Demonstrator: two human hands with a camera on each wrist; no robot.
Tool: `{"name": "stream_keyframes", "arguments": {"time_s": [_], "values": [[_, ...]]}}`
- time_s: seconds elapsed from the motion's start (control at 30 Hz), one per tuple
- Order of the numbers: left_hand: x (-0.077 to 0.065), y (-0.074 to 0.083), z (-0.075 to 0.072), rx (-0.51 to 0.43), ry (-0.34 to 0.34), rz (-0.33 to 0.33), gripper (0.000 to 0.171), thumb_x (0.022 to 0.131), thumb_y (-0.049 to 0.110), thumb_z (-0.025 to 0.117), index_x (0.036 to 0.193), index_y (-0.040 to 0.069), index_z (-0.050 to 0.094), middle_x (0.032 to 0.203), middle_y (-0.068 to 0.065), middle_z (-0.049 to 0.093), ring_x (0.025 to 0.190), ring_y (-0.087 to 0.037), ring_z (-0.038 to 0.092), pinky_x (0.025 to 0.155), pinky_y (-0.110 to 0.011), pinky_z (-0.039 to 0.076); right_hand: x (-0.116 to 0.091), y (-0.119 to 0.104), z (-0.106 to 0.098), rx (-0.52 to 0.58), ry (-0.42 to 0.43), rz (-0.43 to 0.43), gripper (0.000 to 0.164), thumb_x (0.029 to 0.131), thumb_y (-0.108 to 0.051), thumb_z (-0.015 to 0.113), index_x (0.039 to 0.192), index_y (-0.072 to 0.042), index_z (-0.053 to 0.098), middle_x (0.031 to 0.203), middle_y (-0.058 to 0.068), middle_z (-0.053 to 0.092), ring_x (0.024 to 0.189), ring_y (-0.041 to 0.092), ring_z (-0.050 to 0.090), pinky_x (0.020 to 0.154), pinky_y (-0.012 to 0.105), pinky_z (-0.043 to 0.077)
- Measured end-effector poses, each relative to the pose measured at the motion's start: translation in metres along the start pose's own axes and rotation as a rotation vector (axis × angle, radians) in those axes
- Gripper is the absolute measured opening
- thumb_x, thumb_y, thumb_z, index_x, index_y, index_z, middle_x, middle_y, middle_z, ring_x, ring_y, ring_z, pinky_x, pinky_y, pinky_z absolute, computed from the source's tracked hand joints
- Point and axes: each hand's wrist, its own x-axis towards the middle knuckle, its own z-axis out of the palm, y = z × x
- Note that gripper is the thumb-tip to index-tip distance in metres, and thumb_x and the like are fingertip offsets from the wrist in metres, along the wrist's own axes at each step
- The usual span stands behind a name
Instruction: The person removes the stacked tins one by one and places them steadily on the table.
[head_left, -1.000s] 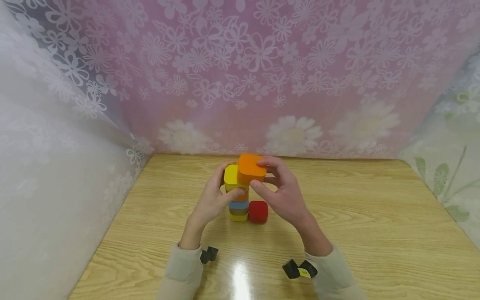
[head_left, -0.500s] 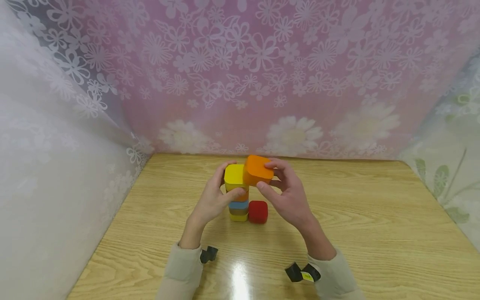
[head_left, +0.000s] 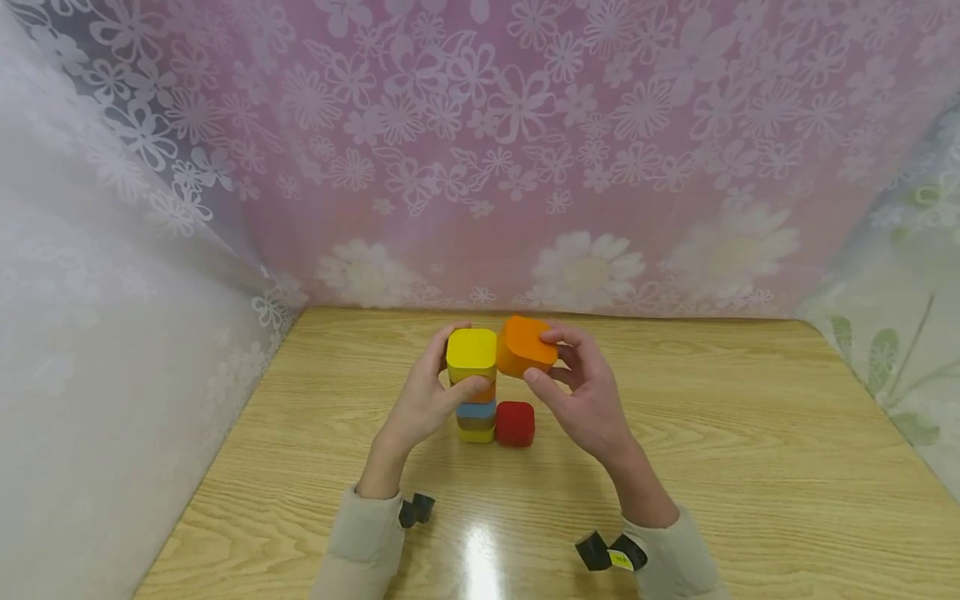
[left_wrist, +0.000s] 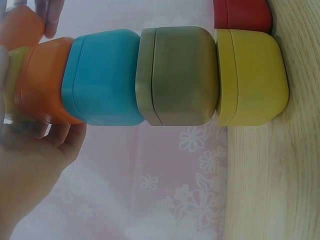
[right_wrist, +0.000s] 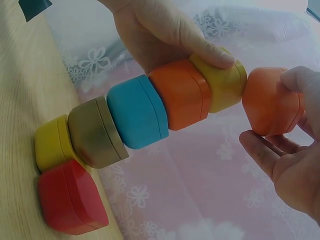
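Observation:
A tower of small rounded-square lidded boxes stands on the table. From the bottom it goes yellow box (left_wrist: 257,77), olive-gold box (left_wrist: 182,75), blue box (left_wrist: 105,77), orange box (right_wrist: 180,92) and yellow top box (head_left: 472,348). My left hand (head_left: 426,404) grips the yellow top box, thumb on the near side and fingers round the left and back. To its right, my right hand (head_left: 581,400) holds another orange box (head_left: 527,343), slightly tilted, between thumb and fingers. It is right at the yellow top box's edge. A red box (head_left: 515,424) sits against the tower's foot.
The wooden table (head_left: 712,433) reaches back to a pink flowered curtain (head_left: 450,167). A pale sheet (head_left: 112,333) hangs along the left side, and another flowered sheet (head_left: 900,333) borders the right.
My right hand has moved the orange box right and slightly down, from overlapping the yellow top box in view to beside it. My left hand and the tower have stayed put.

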Motion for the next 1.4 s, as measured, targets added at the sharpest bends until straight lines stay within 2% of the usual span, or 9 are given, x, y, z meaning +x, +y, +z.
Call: {"name": "stream_keyframes", "arguments": {"time_s": [0.67,1.13,1.4], "values": [[-0.001,-0.003,0.006,-0.012,-0.004,0.006,0.076,0.089,0.038,0.073,0.148,0.008,0.036,0.128,-0.008,0.058,0.11,-0.023,0.057,0.098,-0.048,0.046,-0.015,0.011,-0.003,0.002,0.011,0.059,0.038,0.087,0.014,0.063,0.121,0.008,0.047,0.132,0.016,0.049,0.114,0.013,0.06,0.089,0.021,0.053],[0.0,0.001,0.004,0.0,0.001,-0.004,0.075,0.089,0.036,0.073,0.149,0.01,0.036,0.129,-0.009,0.057,0.112,-0.024,0.056,0.099,-0.049,0.044,-0.009,0.011,-0.004,-0.036,0.004,0.019,0.04,0.085,0.015,0.065,0.122,0.006,0.051,0.132,0.016,0.051,0.114,0.013,0.06,0.089,0.022,0.053],[0.002,0.0,0.004,0.002,0.003,-0.011,0.08,0.087,0.046,0.072,0.149,0.01,0.036,0.13,-0.009,0.057,0.113,-0.024,0.056,0.099,-0.05,0.044,-0.007,0.012,-0.005,-0.046,-0.002,0.022,0.041,0.085,0.014,0.066,0.123,0.003,0.054,0.132,0.015,0.053,0.113,0.013,0.06,0.089,0.022,0.053]]}}
